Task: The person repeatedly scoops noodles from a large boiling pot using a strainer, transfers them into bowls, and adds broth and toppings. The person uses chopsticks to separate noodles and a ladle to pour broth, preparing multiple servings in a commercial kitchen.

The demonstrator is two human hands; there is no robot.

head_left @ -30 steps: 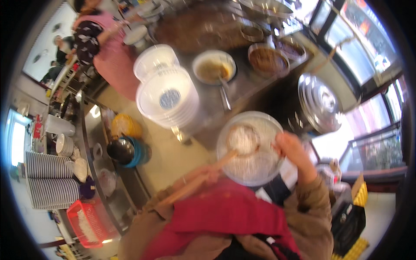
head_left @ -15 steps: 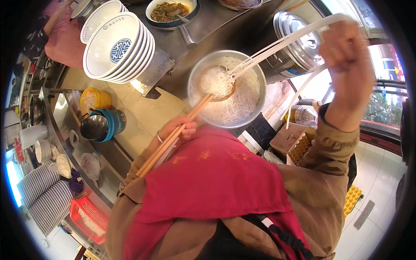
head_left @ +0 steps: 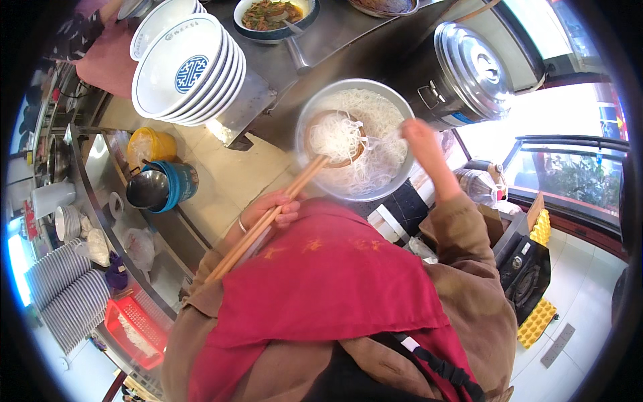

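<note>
A metal pot (head_left: 362, 197) full of thin white noodles (head_left: 367, 100) stands in front of me. Inside it rests a round brown strainer (head_left: 358, 155) heaped with noodles. My left hand (head_left: 276, 209) is wrapped round long wooden sticks (head_left: 251, 239) that reach to the strainer; whether all of them are its handle I cannot tell. At the pot's right edge is my right hand (head_left: 423, 139), its fingers closed and blurred. Pale strands run from these fingers toward the strainer.
Stacked white bowls (head_left: 177, 74) stand at the far left of the counter, near a bowl of cooked food (head_left: 268, 15). A lidded steel pot (head_left: 472, 70) is at the far right. Lower left are a yellow bucket (head_left: 153, 149), a blue bucket (head_left: 177, 184) and a red basket (head_left: 137, 328).
My right hand has come down and left from high at the right, lowering the long noodle strands into the pot. My left hand keeps its grip on the wooden sticks.
</note>
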